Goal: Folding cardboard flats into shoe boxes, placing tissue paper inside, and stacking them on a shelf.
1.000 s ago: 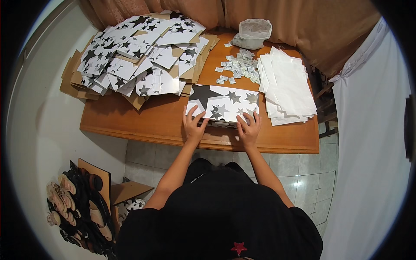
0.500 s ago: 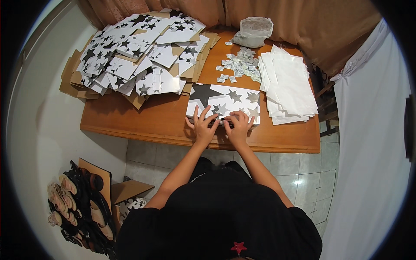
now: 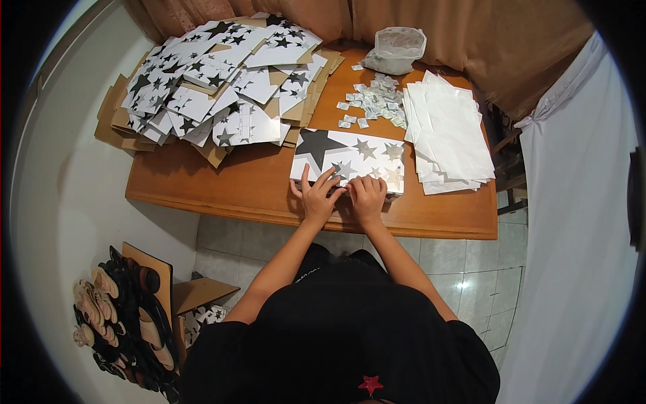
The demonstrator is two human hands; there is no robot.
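Note:
A white cardboard box (image 3: 323, 168) with black and silver stars lies shut near the table's front edge. My left hand (image 3: 316, 197) rests over its front edge, fingers spread on the lid and the thumb pointing inward. Beside it, my right hand (image 3: 367, 196) has its fingers bent and drawn together, gripping the box's front edge. The fingers hide part of that edge, where the lid meets the front side.
A large heap of star-printed flat cardboard (image 3: 222, 87) covers the table's (image 3: 202, 182) left. Small sachets (image 3: 377, 97) lie scattered behind the box, near an opened plastic bag (image 3: 397, 50). White paper sheets (image 3: 447, 131) are stacked at right. Sandals (image 3: 121, 323) hang at lower left.
The fingers of my right hand have drawn in closer together at the front edge of the box. My left hand and the box have hardly moved.

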